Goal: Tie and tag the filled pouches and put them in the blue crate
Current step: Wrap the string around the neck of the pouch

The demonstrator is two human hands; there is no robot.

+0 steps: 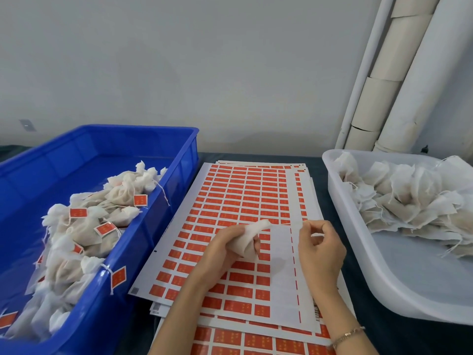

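My left hand grips a white filled pouch above the sticker sheets, its gathered neck pointing up and right. From the neck a thin drawstring runs taut to my right hand, which pinches its end between thumb and fingers. The blue crate on the left holds several tied pouches with red tags. A white tray on the right holds several untied pouches.
Stacked sheets of red tag stickers cover the dark table between the crate and the tray; a patch under my hands has been peeled bare. White pipes stand against the wall at the back right.
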